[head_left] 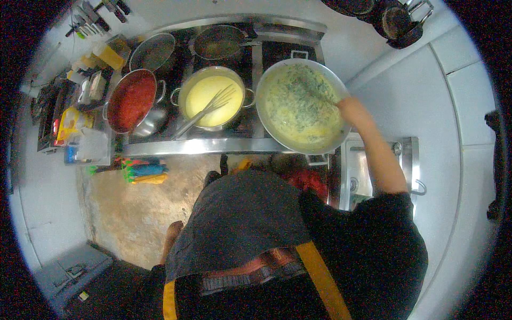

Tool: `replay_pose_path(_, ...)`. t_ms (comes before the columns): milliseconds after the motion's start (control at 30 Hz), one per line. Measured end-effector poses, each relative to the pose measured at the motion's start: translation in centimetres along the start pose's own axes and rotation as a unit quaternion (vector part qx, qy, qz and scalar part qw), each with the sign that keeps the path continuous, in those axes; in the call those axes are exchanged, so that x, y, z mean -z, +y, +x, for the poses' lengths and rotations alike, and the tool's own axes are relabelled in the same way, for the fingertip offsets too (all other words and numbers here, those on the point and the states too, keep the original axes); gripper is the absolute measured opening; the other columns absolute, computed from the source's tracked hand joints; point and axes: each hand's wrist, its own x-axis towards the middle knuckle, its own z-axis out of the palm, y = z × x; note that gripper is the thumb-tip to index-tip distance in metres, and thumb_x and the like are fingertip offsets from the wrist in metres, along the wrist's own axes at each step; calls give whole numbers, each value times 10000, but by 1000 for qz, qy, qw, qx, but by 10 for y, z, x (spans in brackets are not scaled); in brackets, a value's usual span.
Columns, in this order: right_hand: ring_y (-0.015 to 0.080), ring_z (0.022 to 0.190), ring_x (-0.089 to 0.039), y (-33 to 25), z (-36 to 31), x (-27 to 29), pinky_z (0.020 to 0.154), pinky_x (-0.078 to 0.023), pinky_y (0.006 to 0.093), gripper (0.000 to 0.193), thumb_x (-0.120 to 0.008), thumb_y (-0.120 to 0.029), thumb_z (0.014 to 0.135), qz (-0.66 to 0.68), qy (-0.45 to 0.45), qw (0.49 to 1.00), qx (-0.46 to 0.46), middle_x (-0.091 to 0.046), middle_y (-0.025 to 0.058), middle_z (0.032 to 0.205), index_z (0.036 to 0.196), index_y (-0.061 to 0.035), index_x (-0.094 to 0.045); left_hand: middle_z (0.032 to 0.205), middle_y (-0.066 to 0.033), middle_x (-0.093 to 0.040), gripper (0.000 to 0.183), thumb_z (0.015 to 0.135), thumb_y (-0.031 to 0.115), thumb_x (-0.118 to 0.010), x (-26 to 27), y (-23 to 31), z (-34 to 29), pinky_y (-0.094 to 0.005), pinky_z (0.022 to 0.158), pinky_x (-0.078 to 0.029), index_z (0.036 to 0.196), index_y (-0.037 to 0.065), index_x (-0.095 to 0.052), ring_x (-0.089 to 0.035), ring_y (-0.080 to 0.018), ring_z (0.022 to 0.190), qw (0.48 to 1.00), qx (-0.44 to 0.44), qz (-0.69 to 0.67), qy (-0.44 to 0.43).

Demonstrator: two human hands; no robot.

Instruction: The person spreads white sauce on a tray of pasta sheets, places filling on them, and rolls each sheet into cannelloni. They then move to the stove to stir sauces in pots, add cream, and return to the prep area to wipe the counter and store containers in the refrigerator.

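The right hand (346, 105) reaches over the right rim of a wide round pan (302, 105), at about three o'clock on that pan, and seems to close on the end of a stirring tool (319, 92) that runs up and left into the food; the fingers are too blurred to tell how firmly they clench. The pan sits at the right end of a steel stove (213, 144) and is filled with a pale creamy mix flecked with dark green. The left hand is not in view. Just beside the pan, at its nine o'clock, stands a pot of yellow sauce (209, 98) with two side handles, and a whisk (205, 111) leans in it, its wires in the sauce and its handle pointing toward seven o'clock. Farther out at nine o'clock is a pot of red sauce (131, 100), with a steel bowl (149, 124) tucked against its lower right side. At the back of the stove, toward eleven o'clock, sit a lidded pan (152, 52) and a dark skillet (220, 42). A sink (358, 176) lies at five o'clock from the big pan, under the forearm.
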Motion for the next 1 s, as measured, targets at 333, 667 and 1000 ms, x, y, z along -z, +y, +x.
replay_pose_path(333, 364, 963, -701, -91, -87, -29, 824, -570, 476, 297, -496, -161, 913, 82, -106, 990, -55, -708, 203, 1056, 1074, -12, -697, 1045, -136, -709, 383, 889, 410, -604, -22, 20, -46, -413, 868, -508, 1049, 72, -690, -666, -310, 1008, 982, 11, 184, 47)
replay_pose_path(667, 386, 892, -705, -39, 48, -56, 800, -569, 490, 256, -519, -128, 882, 46, 69, 996, 21, -706, 238, 977, 976, 9, -714, 951, -143, -677, 375, 877, 436, -566, 10, 57, -34, -460, 802, -491, 890, 67, -634, -642, -348, 939, 936, -142, 303, 104)
replay_pose_path(1000, 415, 927, -687, 24, 9, -73, 844, -547, 497, 247, -517, -127, 869, 79, -24, 990, -115, -699, 258, 974, 921, 23, -706, 818, -146, -589, 351, 859, 404, -566, -25, 23, -49, -430, 686, -439, 792, 60, -551, -558, -319, 771, 955, -41, 291, 35)
